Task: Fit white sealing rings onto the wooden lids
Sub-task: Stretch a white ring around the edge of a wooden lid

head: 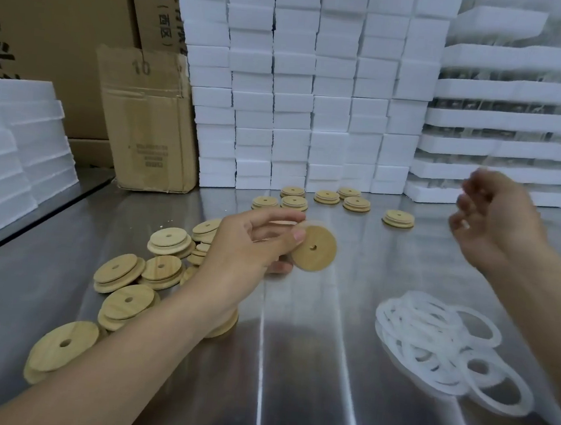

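Observation:
My left hand grips a round wooden lid with a centre hole, tilted above the metal table; a faint white ring seems to sit around its upper edge. My right hand hovers blurred at the right, fingers loosely curled, nothing clearly in it. A pile of white sealing rings lies below the right hand. Several bare wooden lids are heaped at the left, partly hidden by my left arm. Several more lids lie flat farther back.
Stacks of white foam blocks wall off the back and right. A cardboard box stands at the back left beside larger cartons. More foam pieces sit at the left, beyond the table's edge.

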### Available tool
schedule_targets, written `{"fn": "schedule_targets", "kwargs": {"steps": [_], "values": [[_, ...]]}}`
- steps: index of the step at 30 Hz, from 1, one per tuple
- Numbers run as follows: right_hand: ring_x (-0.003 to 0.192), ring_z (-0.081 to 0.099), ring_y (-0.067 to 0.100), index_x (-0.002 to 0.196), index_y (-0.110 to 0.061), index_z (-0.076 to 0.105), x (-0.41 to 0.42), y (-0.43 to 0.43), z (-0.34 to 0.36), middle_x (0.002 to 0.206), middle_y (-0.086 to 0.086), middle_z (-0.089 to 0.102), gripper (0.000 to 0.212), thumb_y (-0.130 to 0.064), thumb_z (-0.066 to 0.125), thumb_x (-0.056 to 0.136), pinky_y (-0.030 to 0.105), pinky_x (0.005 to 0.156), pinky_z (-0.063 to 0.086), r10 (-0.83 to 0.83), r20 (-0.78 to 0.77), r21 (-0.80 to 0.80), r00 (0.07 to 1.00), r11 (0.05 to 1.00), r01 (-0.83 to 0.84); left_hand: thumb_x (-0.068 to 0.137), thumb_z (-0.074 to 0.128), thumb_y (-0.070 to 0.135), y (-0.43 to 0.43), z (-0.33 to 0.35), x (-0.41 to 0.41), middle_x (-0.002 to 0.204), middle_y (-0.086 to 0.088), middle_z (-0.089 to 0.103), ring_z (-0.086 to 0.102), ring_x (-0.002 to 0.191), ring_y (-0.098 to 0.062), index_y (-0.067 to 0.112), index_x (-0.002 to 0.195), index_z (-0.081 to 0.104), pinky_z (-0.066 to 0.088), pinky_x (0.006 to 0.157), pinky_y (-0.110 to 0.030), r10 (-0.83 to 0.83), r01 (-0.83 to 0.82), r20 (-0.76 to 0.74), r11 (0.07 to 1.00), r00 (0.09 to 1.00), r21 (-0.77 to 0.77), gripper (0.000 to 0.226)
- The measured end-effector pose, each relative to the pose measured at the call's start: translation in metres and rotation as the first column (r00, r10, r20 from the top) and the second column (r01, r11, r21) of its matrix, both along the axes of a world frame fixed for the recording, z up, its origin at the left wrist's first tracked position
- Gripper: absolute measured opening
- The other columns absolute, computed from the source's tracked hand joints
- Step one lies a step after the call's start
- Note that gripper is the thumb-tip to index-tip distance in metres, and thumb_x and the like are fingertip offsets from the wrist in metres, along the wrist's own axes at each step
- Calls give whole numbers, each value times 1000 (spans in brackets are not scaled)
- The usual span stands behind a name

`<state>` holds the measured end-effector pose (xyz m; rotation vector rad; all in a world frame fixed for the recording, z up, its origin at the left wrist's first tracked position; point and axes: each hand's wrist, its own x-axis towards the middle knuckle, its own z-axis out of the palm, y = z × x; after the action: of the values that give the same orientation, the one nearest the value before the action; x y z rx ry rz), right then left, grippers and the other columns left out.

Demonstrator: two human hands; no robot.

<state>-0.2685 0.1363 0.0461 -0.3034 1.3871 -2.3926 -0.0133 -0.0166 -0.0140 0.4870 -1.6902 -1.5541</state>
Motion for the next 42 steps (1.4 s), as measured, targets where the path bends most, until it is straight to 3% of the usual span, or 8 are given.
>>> {"fn": "schedule_targets", "kwargs": {"steps": [4,9,14,18,21,29,36,42], "values": [[63,55,6,90,-22,66,26,-24,-27,84,-7,67,11,-25,64,100,21,61,37,289,-115,337,951,911,-236,92,80,12,0,-2,0,101,-7,82,75,89,-18,25,98,85,65,73,-32,34,-34,5,999,999,-43,15],[83,72,9,110,-26,73,73,-35,-45,99,-5,78,31,-54,63,100,24,70,51,738,-405,650,539,648,-398,92,80,10,-2,-5,-1,94,-2,82,74,83,-12,22,93,81,60,67,-21,80,-80,14,996,997,-31,12],[66,63,4,104,-17,72,76,-41,-54,77,-8,72,8,-19,75,97,10,58,46,618,-623,542,479,783,-306,98,74,10,-1,-4,-2,108,-12,80,74,87,-18,19,99,75,58,69,-27,53,-51,79,998,995,-24,10],[82,72,15,109,-29,71,74,-43,-58,97,-4,77,14,-23,75,97,25,72,54,556,-741,518,377,830,-205,101,71,11,-1,-4,-3,107,-6,81,75,93,-19,24,107,79,59,76,-33,42,-35,84,996,996,-85,16],[90,69,9,100,-33,71,75,-43,-60,100,-14,74,14,-21,76,96,16,73,49,486,-820,480,303,872,-99,100,71,6,-1,-6,-4,101,-1,81,74,94,-15,25,101,81,57,80,-38,48,-37,65,986,997,-160,22],[89,67,10,80,-23,73,76,-39,-55,92,-9,73,28,-49,75,90,34,84,53,533,-753,601,386,796,74,100,71,4,-1,-9,-7,100,3,81,77,89,-15,32,94,83,62,89,-52,104,-95,34,975,994,-201,31],[74,71,9,97,-14,63,65,-35,-45,80,-1,76,19,-18,80,92,19,66,49,589,-599,554,542,794,-250,102,70,10,-2,-7,-8,114,4,78,79,101,-20,28,110,80,67,84,-39,109,-109,-6,991,994,-76,22],[73,70,19,102,-14,64,1,-24,-47,92,13,78,17,-21,77,94,31,65,47,469,-512,707,720,706,42,102,69,16,-1,-7,-7,108,14,77,73,106,-27,36,106,80,64,94,-48,189,-174,116,976,975,-129,23]]}}
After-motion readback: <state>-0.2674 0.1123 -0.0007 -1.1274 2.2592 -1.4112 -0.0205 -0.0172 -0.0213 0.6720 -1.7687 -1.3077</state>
